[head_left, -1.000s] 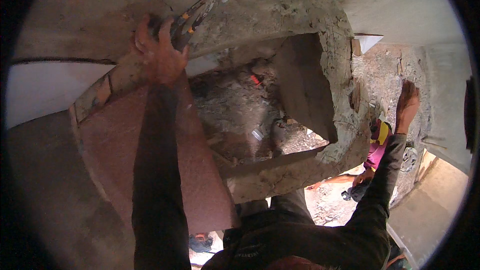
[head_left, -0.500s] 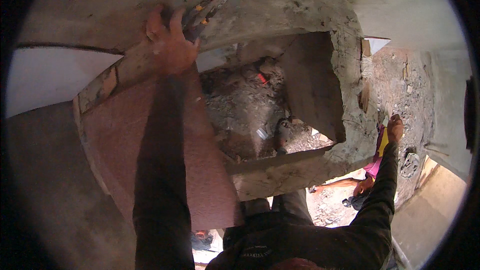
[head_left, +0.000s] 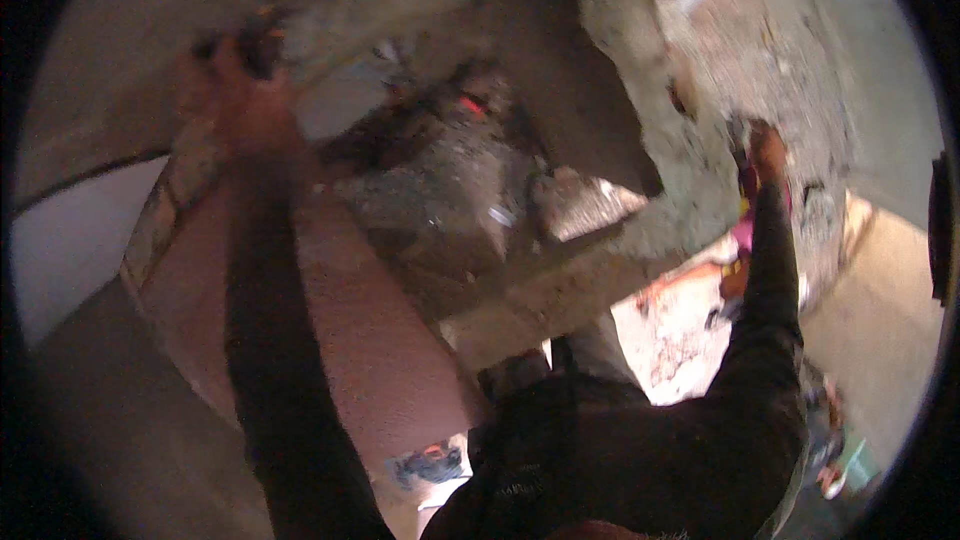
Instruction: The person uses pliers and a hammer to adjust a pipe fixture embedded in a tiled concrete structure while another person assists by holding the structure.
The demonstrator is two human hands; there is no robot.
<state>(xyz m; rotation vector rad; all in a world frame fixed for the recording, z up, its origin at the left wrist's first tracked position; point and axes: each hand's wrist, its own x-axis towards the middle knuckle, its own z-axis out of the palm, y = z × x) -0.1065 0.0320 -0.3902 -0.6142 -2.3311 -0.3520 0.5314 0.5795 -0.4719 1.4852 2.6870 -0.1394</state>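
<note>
My left hand (head_left: 240,105) is blurred, at the upper left, by the corner of a reddish-brown panel (head_left: 360,340). Its fingers appear bent around a dark hand tool (head_left: 262,45) with orange marks; motion smears the tool's exact kind. On the right, my right hand (head_left: 768,155) is closed, with the arm stretched forward past the rough cement edge (head_left: 705,170). A dark slim shape (head_left: 739,135) shows beside its fingers, but what it holds is not clear. Between my arms is a rectangular opening with a rough cement surround (head_left: 540,305).
Rubble (head_left: 440,190) with a small red piece (head_left: 472,104) shows through the opening. Another person (head_left: 738,240) in pink and yellow is below my right arm. A white panel (head_left: 90,230) stands at the left, and a tan board (head_left: 880,290) at the right.
The view has swung, and the opening now sits higher and further left. The dark tool appears closer in against my left hand. The red object at the top edge is out of view.
</note>
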